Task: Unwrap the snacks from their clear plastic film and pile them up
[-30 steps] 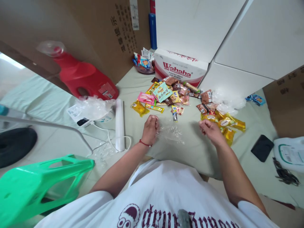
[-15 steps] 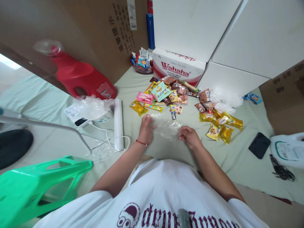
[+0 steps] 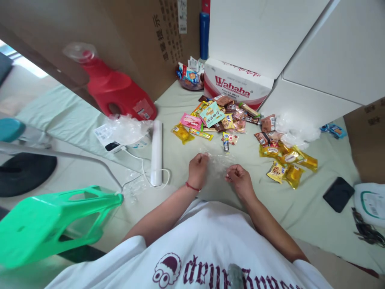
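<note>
Two hands [image 3: 197,171] hold one clear plastic bag [image 3: 217,163] between them

Clear wrap [image 3: 218,165]: thin, crinkled glossy plastic. Yellow packets [image 3: 293,175]: shiny film. Sheet [image 3: 285,204]: matt cloth, lightly creased. Red jug [image 3: 122,91]: smooth plastic. Green stool [image 3: 33,218]: glossy plastic.

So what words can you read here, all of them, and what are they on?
"Wahaha": white-and-red box.
"PURIFIED WATER FOR DRINKING": same box.
"温馨提示": brown cardboard, sideways.
Green packet, pink packet, red bottle, other labels: too small or blurred.
White shirt: purple letters too fancy to read.
Clear plastic: no writing I can make out.
</note>
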Motion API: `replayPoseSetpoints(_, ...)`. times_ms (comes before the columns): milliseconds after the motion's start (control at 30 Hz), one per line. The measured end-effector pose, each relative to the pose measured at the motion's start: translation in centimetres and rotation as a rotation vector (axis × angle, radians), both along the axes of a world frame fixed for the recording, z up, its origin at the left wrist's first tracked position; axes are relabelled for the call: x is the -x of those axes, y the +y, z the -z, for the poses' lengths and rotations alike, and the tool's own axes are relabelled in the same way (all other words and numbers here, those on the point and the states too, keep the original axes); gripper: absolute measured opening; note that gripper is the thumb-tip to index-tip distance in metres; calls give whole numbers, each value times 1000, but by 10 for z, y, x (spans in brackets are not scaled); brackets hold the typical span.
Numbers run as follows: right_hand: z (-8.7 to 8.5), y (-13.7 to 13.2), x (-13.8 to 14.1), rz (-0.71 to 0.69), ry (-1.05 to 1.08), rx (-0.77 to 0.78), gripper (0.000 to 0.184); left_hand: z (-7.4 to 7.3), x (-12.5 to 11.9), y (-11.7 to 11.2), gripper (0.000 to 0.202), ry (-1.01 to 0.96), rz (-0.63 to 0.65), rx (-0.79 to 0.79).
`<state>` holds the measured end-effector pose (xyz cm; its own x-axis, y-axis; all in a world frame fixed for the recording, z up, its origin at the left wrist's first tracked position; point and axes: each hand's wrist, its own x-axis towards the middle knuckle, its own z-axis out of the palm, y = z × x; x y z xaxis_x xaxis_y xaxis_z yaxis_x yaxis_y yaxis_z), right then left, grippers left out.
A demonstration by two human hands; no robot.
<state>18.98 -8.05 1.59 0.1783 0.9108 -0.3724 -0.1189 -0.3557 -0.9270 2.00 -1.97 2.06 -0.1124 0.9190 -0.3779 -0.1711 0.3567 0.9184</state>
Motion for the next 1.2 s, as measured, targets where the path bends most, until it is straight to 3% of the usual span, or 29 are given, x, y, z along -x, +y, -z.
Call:
replayPoseSetpoints(133, -7, 1, -23, 81, -12, 12, 31, 9, -12, 15, 41, -127, -129, -33)
replayPoseSetpoints(233, -17, 4, -60, 63, -37, 36, 37, 11, -4, 21, 45, -183, 44, 16)
replayPoseSetpoints(367, -40, 9, -120, -69, -192, -35, 40, 2, 18, 30, 51, -253, 302, 84)
replayPoseSetpoints(500, -57, 12, -168, -154, -389, -156, 37, -5, 30, 38, 54, -305, 422, 81)
replayPoseSetpoints(600, -49, 13, -189, -229, -550, -117, 40, 2, 27, 38, 54, -251, 439, 125)
replayPoseSetpoints(667, -39, 10, -194, -160, -751, -65, 42, 11, 23, 33, 54, -141, 413, 157)
replayPoseSetpoints(733, -32, 2, -186, 53, -935, -84, 39, 20, 19, 26, 52, -29, 373, 126)
replayPoseSetpoints(800, -33, -10, -163, 265, -1022, -214, 35, 26, 16, 18, 51, 43, 349, 49)
replayPoseSetpoints(833, -35, -16, -147, 300, -1042, -315, 32, 28, 14, 15, 52, 69, 346, 9)
replayPoseSetpoints(900, -39, -24, -112, 151, -1117, -557, 25, 30, 11, 9, 54, 111, 364, -46)
replayPoseSetpoints(967, -38, -28, -82, -220, -1199, -681, 28, 29, 8, 7, 61, 131, 398, -58)
replayPoseSetpoints(1033, -29, -32, -67, -532, -1250, -625, 28, 28, 6, 9, 68, 122, 390, -25)
replayPoseSetpoints(1067, -23, -37, -65, -624, -1257, -556, 26, 27, 6, 10, 70, 112, 364, 1)
replayPoseSetpoints(1200, -6, -74, -92, -758, -1015, -339, 29, 30, 13, 18, 63, 107, 252, 53)
